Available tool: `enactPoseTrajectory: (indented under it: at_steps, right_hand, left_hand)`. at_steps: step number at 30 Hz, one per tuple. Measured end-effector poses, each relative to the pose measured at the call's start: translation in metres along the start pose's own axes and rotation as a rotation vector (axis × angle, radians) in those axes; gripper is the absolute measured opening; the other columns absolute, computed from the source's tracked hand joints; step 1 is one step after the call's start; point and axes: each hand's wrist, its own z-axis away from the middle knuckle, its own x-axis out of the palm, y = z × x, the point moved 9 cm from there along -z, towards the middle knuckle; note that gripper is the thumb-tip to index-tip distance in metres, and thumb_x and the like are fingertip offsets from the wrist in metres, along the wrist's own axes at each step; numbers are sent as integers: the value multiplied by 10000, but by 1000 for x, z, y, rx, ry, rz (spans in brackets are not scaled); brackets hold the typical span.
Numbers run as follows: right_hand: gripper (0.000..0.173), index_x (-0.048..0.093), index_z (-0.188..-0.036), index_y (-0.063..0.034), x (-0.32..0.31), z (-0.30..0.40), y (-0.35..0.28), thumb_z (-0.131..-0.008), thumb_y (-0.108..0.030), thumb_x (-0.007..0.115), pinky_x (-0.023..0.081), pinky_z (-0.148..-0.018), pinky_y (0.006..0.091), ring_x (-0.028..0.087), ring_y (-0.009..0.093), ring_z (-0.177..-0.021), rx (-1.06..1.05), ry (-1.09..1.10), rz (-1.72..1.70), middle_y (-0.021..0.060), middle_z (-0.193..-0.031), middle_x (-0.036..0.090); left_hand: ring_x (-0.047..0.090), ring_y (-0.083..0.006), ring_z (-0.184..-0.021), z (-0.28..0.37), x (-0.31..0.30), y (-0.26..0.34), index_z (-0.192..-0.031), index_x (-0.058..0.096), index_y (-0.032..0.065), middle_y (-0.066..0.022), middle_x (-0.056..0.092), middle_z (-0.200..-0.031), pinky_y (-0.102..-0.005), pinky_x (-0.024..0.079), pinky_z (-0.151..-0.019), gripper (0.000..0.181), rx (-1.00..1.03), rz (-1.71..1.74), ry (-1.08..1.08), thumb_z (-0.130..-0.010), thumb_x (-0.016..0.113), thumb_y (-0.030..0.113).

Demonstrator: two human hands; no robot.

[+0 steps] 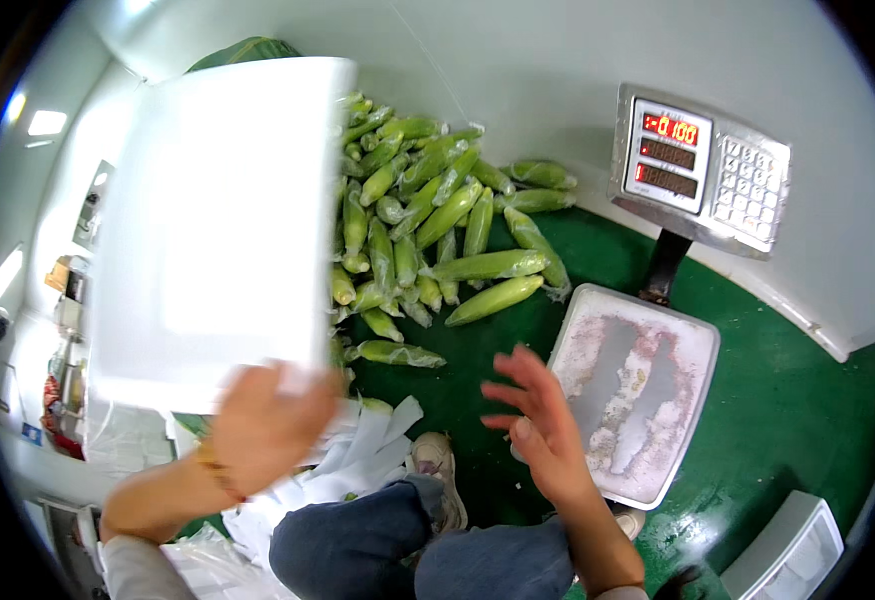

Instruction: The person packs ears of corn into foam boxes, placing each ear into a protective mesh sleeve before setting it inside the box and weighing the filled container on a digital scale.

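My left hand (276,420) grips the lower right corner of a large white box (216,217), apparently foam, raised at the left. Motion blurs both the hand and the box's near edge. My right hand (539,427) holds nothing; its fingers are spread beside the left edge of a weighing scale's platform (632,397). Dirty residue marks that pale platform, and nothing lies on it. Behind the raised box, a heap of green corn cobs (430,210) in clear plastic wrap lies on the green floor (437,397); the box hides part of it.
The scale's display head (700,169) stands on a post against the pale wall (527,67), its digits lit red. White strips of packing material (362,457) lie by my left shoe (437,480). Another white box (790,551) sits at the lower right.
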Motion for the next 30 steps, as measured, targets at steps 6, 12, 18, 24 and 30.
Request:
enactPoseTrajectory:
  at_steps: [6,12,18,24,30]
  right_hand:
    - [849,-1,-1452,-61,13,1,54,-845,-90,591,369,-994,368,389,297,-1232,147,301,213,241,-1421,229]
    - [680,332,-1373,-83,-28,75,24,-738,12,557,454,-691,272,513,150,-868,217,345,1024,122,-1147,484]
    - [502,556,-1164,-47,-67,111,-67,-671,47,541,394,-544,306,455,189,-618,251,485,1634,123,-951,486]
    - [484,516,-1206,-16,-126,130,-60,-724,29,540,437,-677,309,533,227,-809,520,592,1626,173,-1097,495]
    - [470,496,-1243,-34,-33,40,-91,-789,-67,615,288,-1027,491,282,449,-1289,70,212,2212,295,-1414,231]
  left_hand:
    - [493,-182,-681,10,57,160,-854,599,31,-60,498,-847,-299,402,-549,202,629,468,326,-729,571,188]
    - [564,-240,-887,52,31,197,-1118,586,134,-78,512,-1235,-358,477,-759,304,717,796,734,-836,520,226]
    - [545,-226,-1084,61,54,89,-1146,588,155,-70,533,-1226,-395,429,-925,295,491,1157,1022,-853,558,167]
    - [572,-249,-980,39,190,40,-1159,581,154,-91,559,-1134,-393,455,-812,488,-202,1276,774,-686,668,70]
    - [410,-383,-1203,-9,274,37,-1271,504,152,-163,431,-1296,-560,279,-1006,587,-175,1019,342,-718,691,208]
